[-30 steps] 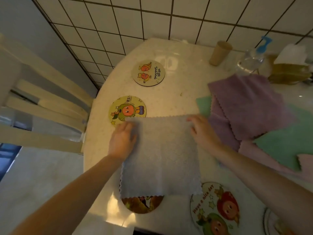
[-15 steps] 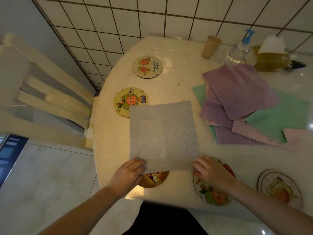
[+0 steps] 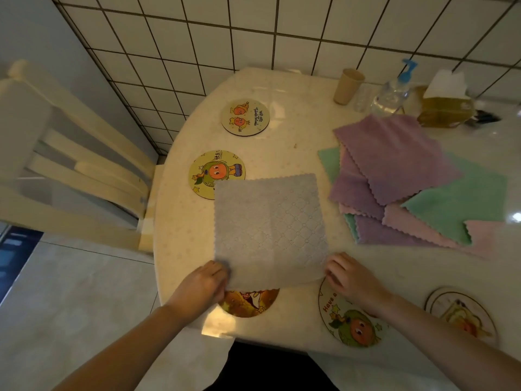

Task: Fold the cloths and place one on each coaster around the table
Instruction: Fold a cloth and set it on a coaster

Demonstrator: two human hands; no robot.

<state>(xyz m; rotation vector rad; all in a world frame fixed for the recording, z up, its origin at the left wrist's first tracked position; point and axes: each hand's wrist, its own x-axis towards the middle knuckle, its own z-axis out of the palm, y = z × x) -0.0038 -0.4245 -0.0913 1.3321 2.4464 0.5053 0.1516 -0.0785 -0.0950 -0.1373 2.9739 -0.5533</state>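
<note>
Grey cloth (image 3: 269,230): spread flat and unfolded on the round table (image 3: 284,153), near edge lifted slightly; far left corner overlapped the yellow coaster (image 3: 215,173), near edge covered the top of the dark coaster (image 3: 249,302).

Left hand (image 3: 201,286): gripped the near left corner of the grey cloth, fingers curled round the edge.

Right hand (image 3: 348,277): pinched the near right corner of the same cloth, fingers bent at the edge; lay over the upper rim of the "Have a" coaster (image 3: 351,320). Hands apart — one at each near corner.

Coasters, five in view: pale one with two orange figures (image 3: 245,117) at far left, bare; yellow one just behind the cloth; dark one at the near table edge; "Have a" one to its right; a fifth (image 3: 462,314) at near right, bare.

Pile of cloths (image 3: 394,165): purple, green and pink, unfolded, overlapping loosely on the right of the table, just beside the grey cloth but apart from it.

Along the tiled wall (image 3: 253,38) — paper cup (image 3: 347,86), clear pump bottle (image 3: 393,94) with blue top, tissue box (image 3: 445,103).

Cream chair (image 3: 76,165): left of the table.
</note>
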